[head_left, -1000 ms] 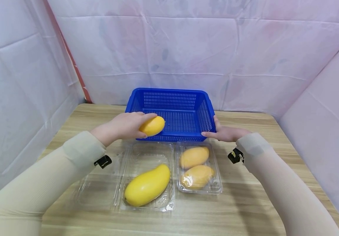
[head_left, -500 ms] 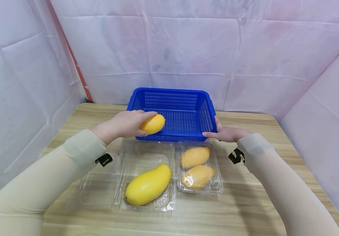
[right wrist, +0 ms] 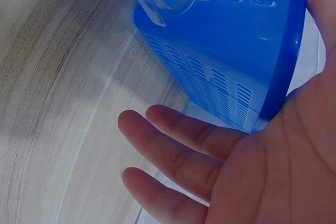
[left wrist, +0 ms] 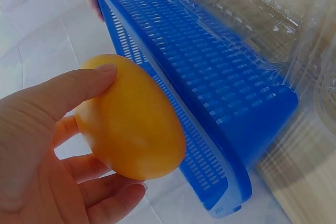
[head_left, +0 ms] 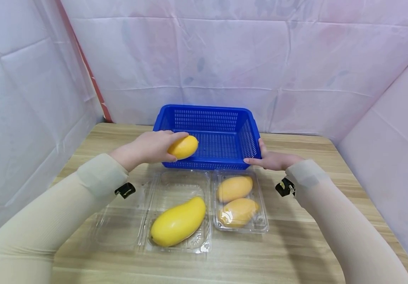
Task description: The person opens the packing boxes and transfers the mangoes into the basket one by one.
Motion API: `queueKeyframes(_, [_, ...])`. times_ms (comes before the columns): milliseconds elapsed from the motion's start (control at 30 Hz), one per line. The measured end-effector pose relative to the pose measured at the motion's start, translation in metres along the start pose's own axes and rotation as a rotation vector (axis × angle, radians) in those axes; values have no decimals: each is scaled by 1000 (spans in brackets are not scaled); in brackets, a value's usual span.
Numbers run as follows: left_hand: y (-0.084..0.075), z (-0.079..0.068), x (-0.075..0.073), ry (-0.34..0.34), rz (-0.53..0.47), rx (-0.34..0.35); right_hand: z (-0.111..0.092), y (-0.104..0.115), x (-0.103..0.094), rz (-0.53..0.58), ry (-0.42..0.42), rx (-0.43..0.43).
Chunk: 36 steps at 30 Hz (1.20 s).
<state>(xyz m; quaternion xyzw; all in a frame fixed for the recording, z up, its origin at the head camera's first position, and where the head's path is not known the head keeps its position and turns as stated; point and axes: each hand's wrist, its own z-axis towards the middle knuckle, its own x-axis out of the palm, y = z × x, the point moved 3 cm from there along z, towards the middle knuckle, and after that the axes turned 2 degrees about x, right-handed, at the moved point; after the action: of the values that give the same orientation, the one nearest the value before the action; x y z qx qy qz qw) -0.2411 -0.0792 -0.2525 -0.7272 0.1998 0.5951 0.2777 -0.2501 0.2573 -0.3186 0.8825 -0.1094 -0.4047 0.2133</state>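
In the head view my left hand (head_left: 150, 146) grips a yellow-orange mango (head_left: 184, 147) at the front left of the blue plastic basket (head_left: 221, 163). The left wrist view shows the thumb on the mango's upper side and the other fingers beneath it. My right hand (head_left: 273, 159) rests against the basket's front right corner. Its thumb lies over the rim, and in the right wrist view its fingers (right wrist: 173, 166) spread loosely outside the wall. A larger yellow mango (head_left: 179, 221) lies in an open clear clamshell box (head_left: 180, 183) in front of the basket.
To the right of that box, a closed clear box (head_left: 261, 225) holds two orange mangoes (head_left: 238, 212). The open box's clear lid (head_left: 118, 228) lies flat on the left. Everything stands on a wood-grain table (head_left: 307, 236), with pale cloth walls (head_left: 225, 55) around it.
My left hand has risen very slightly with the mango in its grip. The right hand stays at the basket's corner, and the boxes have not moved.
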Motion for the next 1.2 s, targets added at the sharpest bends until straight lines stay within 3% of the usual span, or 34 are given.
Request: queueKeyframes(1200, [6,1,-2,10,-21,-15,1,0,-1,3,13,14])
